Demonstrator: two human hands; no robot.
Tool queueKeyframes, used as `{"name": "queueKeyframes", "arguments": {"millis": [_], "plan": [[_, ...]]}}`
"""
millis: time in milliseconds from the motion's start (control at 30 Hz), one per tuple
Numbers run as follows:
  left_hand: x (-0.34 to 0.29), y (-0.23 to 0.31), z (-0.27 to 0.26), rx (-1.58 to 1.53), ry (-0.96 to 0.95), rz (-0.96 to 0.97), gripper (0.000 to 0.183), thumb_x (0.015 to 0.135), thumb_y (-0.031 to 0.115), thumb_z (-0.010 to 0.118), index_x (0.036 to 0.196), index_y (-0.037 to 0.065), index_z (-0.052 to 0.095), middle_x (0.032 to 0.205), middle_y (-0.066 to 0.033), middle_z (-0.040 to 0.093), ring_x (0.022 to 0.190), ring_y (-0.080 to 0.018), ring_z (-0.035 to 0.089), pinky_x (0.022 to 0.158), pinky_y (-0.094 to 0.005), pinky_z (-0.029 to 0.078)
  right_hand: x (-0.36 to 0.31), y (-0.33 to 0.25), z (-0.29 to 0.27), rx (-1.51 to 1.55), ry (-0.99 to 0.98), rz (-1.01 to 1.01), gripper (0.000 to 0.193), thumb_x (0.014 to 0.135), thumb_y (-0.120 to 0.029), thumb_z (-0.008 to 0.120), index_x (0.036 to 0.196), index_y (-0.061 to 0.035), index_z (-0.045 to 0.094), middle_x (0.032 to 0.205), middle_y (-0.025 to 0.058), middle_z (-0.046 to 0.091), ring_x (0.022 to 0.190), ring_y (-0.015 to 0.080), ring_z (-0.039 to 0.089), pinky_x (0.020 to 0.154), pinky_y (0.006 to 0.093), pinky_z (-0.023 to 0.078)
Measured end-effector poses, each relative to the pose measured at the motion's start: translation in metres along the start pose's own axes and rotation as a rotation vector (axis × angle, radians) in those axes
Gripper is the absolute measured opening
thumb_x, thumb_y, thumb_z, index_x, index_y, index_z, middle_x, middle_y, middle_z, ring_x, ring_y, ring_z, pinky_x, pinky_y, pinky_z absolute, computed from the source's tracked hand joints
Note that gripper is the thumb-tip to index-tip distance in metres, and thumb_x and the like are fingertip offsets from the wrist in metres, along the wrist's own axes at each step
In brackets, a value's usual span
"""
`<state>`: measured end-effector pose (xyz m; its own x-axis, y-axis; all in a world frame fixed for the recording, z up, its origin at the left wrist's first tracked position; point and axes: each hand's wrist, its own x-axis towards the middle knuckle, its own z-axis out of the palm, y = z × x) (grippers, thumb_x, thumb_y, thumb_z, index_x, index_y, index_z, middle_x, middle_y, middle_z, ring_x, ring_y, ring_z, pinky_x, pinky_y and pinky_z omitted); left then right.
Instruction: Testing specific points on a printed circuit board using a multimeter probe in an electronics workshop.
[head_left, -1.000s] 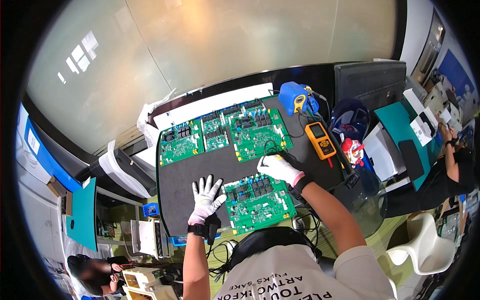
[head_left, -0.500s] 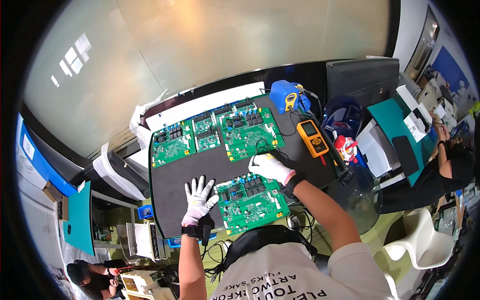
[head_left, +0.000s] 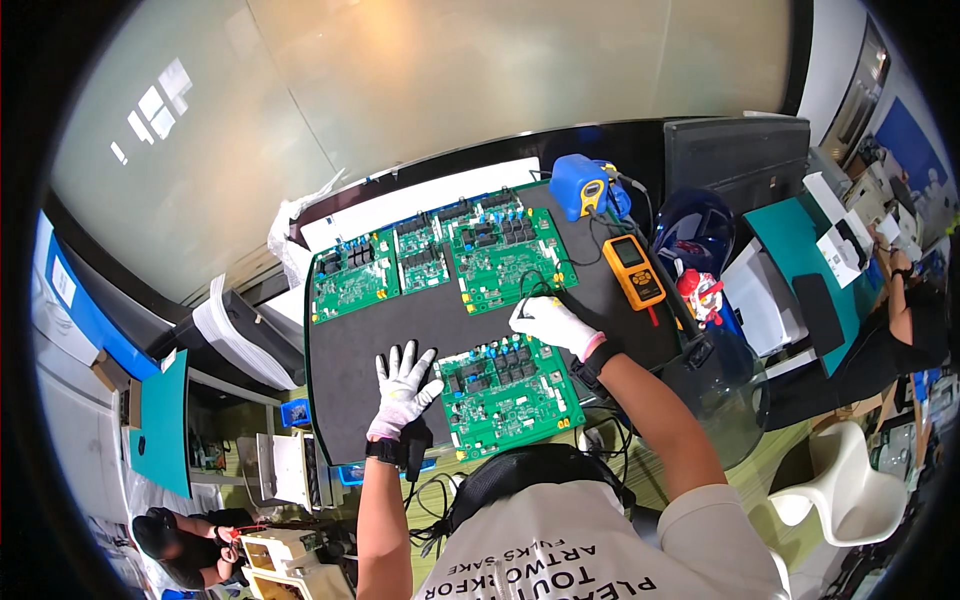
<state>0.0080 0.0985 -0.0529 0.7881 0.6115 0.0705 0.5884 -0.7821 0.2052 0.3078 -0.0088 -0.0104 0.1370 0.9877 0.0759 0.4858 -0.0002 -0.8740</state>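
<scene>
My left hand (head_left: pixel 404 388), in a white glove with dark fingertips, lies with fingers spread on the dark mat (head_left: pixel 350 350). It is just left of the near green circuit board (head_left: pixel 510 408), its thumb close to the board's edge. My right hand (head_left: pixel 556 325), gloved too, hovers over the far edge of that board with fingers pinched. A thin black cord (head_left: pixel 530 278) loops up beside its fingers; what the fingers hold is hidden. Beyond stands a larger green board (head_left: pixel 515 262), with a narrow board (head_left: pixel 422 268) and another board (head_left: pixel 350 285) to its left.
A yellow handheld meter (head_left: pixel 633 272) lies on the right, below a blue corded station (head_left: pixel 578 187). A dark blue helmet-like thing (head_left: pixel 690 230) and a dark monitor (head_left: pixel 738 160) are farther right. Other people work at the far right and lower left. A white chair (head_left: pixel 838 490) stands at lower right.
The whole view has shifted slightly, moving the table a little right and up in the picture. My hands keep nearly the same places over the boards.
</scene>
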Motion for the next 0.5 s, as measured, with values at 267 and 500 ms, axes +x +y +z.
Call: {"name": "queueKeyframes", "arguments": {"millis": [267,500], "plan": [[-0.001,-0.002,0.001,0.004,-0.013,-0.007,0.066,0.08,0.062,0.044,0.135,0.024,0.039,0.143,-0.0152,0.028,0.131,-0.0428,0.021,0.106,-0.0568,0.004,-0.004,-0.018,-0.001,-0.046,-0.056,0.12,0.02,0.08,-0.02,0.053,0.079,-0.0004,0.058,0.069,0.0153,0.058,0.062,0.0258,0.057,0.058,0.0345,0.044],[-0.001,-0.001,0.001,0.007,-0.008,0.001,0.066,0.08,0.062,0.045,0.135,0.025,0.039,0.143,-0.0149,0.028,0.131,-0.0425,0.021,0.106,-0.0565,0.004,-0.006,-0.019,0.0,-0.119,-0.051,0.095,0.02,0.08,-0.02,0.055,0.083,-0.001,0.059,0.075,0.017,0.06,0.069,0.0295,0.06,0.063,0.0364,0.046]]}}
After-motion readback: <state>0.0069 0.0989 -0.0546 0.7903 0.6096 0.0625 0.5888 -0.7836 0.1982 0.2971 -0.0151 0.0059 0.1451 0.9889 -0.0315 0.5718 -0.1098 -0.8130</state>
